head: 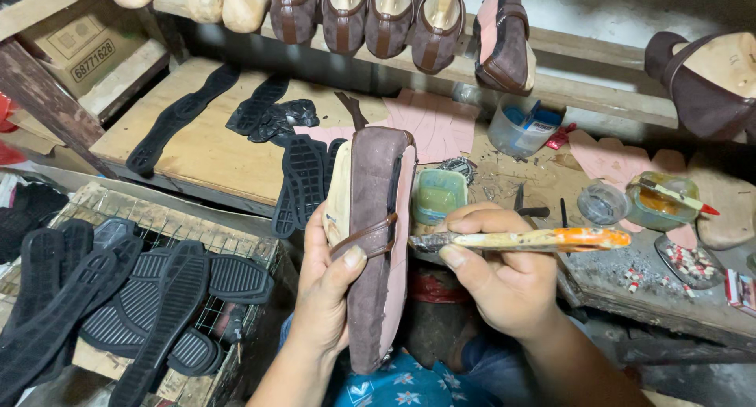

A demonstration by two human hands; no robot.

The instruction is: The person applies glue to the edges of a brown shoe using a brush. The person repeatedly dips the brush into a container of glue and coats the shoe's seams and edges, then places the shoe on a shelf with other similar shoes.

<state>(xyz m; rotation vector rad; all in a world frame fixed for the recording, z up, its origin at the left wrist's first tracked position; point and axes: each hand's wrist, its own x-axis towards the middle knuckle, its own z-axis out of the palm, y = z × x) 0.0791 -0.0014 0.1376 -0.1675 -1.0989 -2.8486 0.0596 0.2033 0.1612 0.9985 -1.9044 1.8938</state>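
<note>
My left hand grips a brown suede shoe upper stretched over a pale wooden last, held upright with its pink underside turned to the right. My thumb presses a thin brown strap across the upper. My right hand holds a brush with an orange, glue-caked handle; its bristle end touches the pink edge of the shoe near the strap. A small green glue tub sits on the bench just behind the brush tip.
Black rubber soles lie piled on a wire rack at left, more soles on the wooden bench. Brown lasted shoes hang on a rail above. A white plastic container, a glass jar with a brush and scattered nails stand at right.
</note>
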